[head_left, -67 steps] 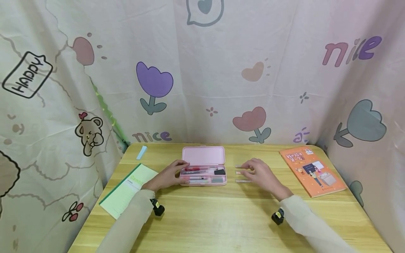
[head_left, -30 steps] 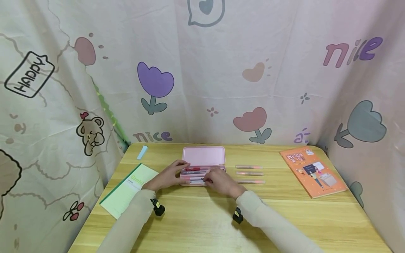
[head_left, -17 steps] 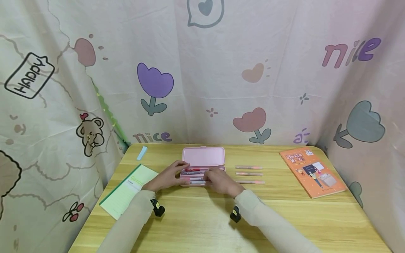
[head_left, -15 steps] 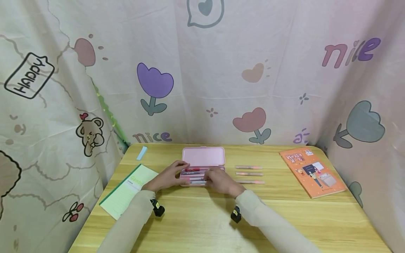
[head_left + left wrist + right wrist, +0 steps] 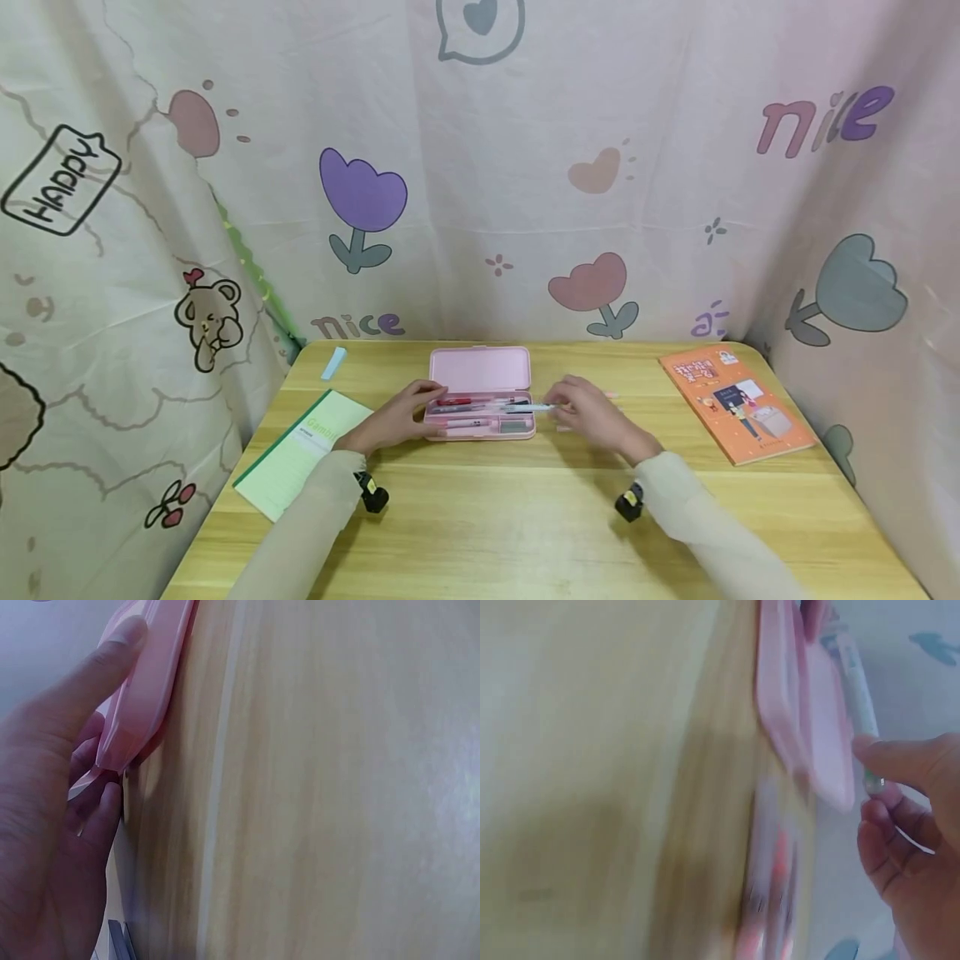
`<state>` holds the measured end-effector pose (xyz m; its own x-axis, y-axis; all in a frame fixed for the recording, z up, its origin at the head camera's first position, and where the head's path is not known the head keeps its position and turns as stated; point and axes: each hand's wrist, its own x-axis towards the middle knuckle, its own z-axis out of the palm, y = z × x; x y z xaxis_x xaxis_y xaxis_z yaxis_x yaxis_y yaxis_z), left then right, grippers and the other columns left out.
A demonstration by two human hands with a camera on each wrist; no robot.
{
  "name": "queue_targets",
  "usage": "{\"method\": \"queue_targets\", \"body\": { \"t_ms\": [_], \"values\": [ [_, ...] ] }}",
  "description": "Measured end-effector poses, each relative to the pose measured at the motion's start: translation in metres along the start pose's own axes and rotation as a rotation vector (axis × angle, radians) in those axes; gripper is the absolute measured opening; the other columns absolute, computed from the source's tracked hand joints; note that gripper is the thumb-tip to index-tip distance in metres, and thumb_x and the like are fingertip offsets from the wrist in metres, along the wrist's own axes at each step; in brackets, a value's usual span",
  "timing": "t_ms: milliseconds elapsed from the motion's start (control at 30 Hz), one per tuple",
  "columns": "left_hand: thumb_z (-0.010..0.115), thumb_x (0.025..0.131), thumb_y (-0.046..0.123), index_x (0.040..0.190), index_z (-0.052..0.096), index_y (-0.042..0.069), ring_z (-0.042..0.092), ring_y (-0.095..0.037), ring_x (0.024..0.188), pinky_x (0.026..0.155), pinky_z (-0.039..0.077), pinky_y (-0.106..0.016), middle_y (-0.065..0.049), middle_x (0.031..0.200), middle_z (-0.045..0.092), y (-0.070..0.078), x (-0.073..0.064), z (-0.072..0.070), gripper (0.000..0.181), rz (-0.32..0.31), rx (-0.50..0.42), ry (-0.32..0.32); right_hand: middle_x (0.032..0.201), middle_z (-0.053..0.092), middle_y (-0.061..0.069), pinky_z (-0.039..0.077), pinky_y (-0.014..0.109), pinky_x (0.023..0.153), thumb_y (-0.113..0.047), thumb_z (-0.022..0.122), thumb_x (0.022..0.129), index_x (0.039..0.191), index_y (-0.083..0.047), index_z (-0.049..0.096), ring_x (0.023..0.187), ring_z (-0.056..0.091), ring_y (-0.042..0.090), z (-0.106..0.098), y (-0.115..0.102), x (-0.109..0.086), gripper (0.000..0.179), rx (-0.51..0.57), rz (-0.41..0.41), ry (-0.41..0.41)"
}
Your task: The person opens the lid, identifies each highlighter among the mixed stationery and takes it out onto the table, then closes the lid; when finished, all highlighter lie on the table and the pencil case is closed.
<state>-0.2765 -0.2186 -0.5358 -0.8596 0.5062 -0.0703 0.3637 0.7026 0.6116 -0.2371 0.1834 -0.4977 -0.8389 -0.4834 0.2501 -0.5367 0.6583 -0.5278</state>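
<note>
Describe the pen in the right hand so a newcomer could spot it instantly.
On the table, near its far edge, sits an open pink case. Beside its right end, the right hand pinches a white pen. It alone is held; other pens lie flat.

Table (image 5: 480,517): light wood-grain top, far corners rounded. An open pink pencil case (image 5: 480,369) lies near the far edge, lid folded back. To its left, a pale green notebook (image 5: 303,450) lies at an angle, a light blue strip (image 5: 333,363) beyond it. Just right of the case, pens (image 5: 759,877), blurred, count not determinable. Farther right, an orange book (image 5: 738,408), cover up, angled.
</note>
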Motion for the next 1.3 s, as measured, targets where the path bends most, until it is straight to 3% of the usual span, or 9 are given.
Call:
{"method": "queue_targets", "body": {
  "t_ms": [233,500,833,1033,1300],
  "values": [
    [0.083,0.094,0.057,0.167,0.047,0.02,0.037,-0.038,0.161,0.13,0.036,-0.064,-0.008,0.172,0.04,-0.001,0.0,-0.001,0.089,0.01,-0.005,-0.003,0.101,0.068,-0.006,0.057,0.031,0.082,-0.01,0.081,0.098,0.105,-0.015,0.078,0.092,0.061,0.01,-0.019,0.028,-0.049,0.01,-0.042,0.1,0.028],
    [0.082,0.094,0.057,0.167,0.046,0.021,0.038,-0.037,0.16,0.129,0.037,-0.063,-0.008,0.171,0.04,-0.004,0.001,-0.001,0.089,0.024,0.009,0.01,0.099,0.064,-0.009,0.052,0.024,0.076,-0.008,0.08,0.098,0.109,-0.014,0.077,0.089,0.055,0.005,-0.026,0.044,-0.085,0.013,-0.007,0.12,-0.021],
    [0.082,0.094,0.057,0.167,0.046,0.021,0.038,-0.038,0.16,0.13,0.036,-0.063,-0.008,0.171,0.04,-0.003,0.001,0.001,0.089,0.019,-0.01,0.007,0.098,0.063,-0.01,0.051,0.023,0.074,-0.011,0.078,0.1,0.108,-0.019,0.076,0.086,0.054,0.004,-0.02,0.055,-0.095,0.011,0.026,0.184,-0.085],
    [0.082,0.094,0.056,0.168,0.046,0.022,0.037,-0.038,0.161,0.13,0.036,-0.064,-0.007,0.172,0.039,-0.002,0.001,0.0,0.088,0.001,-0.007,0.002,0.098,0.063,-0.011,0.051,0.025,0.076,-0.012,0.079,0.1,0.109,-0.02,0.076,0.088,0.055,0.004,-0.019,0.057,-0.095,0.012,-0.001,0.186,-0.076],
    [0.082,0.096,0.052,0.167,0.047,0.019,0.039,-0.039,0.159,0.13,0.036,-0.063,-0.01,0.17,0.041,0.0,0.0,0.0,0.086,0.023,-0.005,0.011,0.096,0.061,-0.012,0.049,0.024,0.075,-0.011,0.079,0.1,0.108,-0.021,0.077,0.086,0.054,0.005,-0.02,0.056,-0.096,0.013,-0.019,0.19,-0.074]
  ]
}}
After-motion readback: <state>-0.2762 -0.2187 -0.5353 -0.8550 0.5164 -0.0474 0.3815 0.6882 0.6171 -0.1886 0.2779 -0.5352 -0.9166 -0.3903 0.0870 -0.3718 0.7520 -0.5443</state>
